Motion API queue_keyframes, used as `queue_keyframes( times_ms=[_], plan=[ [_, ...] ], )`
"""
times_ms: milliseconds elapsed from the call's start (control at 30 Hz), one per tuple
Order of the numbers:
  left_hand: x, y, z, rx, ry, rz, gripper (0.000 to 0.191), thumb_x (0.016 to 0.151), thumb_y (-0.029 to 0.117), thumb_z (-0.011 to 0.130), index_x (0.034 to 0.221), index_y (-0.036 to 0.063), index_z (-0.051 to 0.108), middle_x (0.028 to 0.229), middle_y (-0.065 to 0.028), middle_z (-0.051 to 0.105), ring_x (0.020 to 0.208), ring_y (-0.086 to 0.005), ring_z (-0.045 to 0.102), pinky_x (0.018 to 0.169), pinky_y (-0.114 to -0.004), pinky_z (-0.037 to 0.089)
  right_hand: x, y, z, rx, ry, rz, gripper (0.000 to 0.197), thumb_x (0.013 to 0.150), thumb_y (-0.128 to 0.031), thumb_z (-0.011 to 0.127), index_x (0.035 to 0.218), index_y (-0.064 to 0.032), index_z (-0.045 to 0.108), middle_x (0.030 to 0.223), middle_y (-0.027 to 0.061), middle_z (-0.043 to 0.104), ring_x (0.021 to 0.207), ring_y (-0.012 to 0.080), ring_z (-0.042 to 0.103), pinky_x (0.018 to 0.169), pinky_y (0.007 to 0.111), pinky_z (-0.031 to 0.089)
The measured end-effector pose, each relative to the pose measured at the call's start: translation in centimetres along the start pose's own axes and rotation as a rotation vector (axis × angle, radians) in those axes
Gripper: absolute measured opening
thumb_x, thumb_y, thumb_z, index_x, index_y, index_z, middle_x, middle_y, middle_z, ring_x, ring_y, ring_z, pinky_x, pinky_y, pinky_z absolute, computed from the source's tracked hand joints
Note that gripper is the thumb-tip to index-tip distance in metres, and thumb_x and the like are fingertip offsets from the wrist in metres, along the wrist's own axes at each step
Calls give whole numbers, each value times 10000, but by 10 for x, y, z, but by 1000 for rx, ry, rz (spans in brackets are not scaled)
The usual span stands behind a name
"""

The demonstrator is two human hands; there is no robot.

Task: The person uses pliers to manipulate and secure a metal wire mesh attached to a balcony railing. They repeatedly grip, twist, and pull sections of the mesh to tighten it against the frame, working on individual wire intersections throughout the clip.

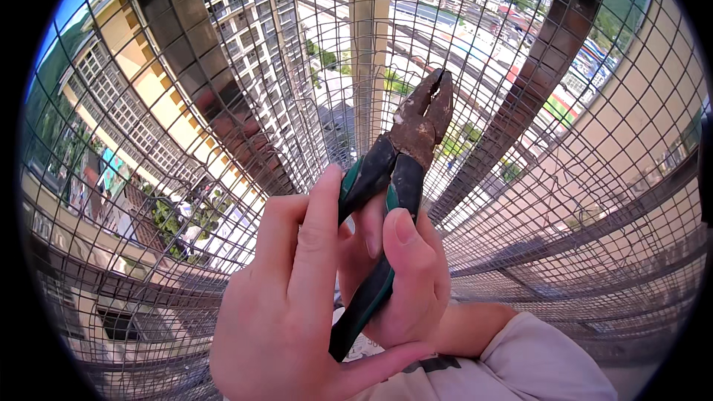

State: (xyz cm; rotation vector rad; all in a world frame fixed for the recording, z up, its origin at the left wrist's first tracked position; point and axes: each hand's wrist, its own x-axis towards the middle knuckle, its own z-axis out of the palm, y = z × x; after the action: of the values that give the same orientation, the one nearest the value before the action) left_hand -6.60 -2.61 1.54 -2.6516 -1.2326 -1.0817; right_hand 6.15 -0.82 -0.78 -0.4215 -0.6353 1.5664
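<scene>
Rusty combination pliers with black and green handles point up and away in the middle of the head view, their jaws almost closed with a thin gap between them. My right hand grips the handles, its thumb on the near handle. Beside it on the left, my left hand is raised with its back to the camera. Its fingers lie against the other handle, and its thumb reaches across below the pliers; whether it bears any of their weight cannot be told. Wire mesh stands behind the jaws.
Dark metal bars and a pale post run along the mesh, which surrounds me. Loose bent wire ends stick out at several places. Far below, beyond the mesh, lie tall buildings, roads and trees.
</scene>
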Motion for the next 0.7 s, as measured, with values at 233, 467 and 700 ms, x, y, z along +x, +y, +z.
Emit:
queue_keyframes(
  times_ms=[233, 467, 700],
  plan=[
    [26, 25, -26, -36, -9, -382, 1087, 629, 631, 800, 1412, -79, 546, 1038, -102, 555, 662, -85, 480, 495, -247, 318, 1, -32, 18, 76, -21, 194, 322, 1044, -328, 546, 821, -110, 466, 892, 3, 483, 965, 127, 507, 998, 386, 404],
    [41, 58, -15, 216, -85, -436, 870, 577, 61, 672, 1425, -56, 517, 1049, -166, 578, 696, -256, 581, 570, -340, 446, 11, -17, -7, 108, -156, 146, 227, 1062, -264, 560, 1057, -38, 564, 986, 31, 569, 933, 126, 556, 929, 323, 451],
    [45, 58, 6, 639, -49, -456, 592, 721, 49, 642, 1306, -24, 585, 939, -188, 653, 741, -377, 670, 613, -433, 504, 29, 0, -45, -425, -431, -286, 360, 987, -210, 666, 1231, 38, 575, 1141, 129, 595, 999, 233, 609, 898, 354, 469]
  ],
)
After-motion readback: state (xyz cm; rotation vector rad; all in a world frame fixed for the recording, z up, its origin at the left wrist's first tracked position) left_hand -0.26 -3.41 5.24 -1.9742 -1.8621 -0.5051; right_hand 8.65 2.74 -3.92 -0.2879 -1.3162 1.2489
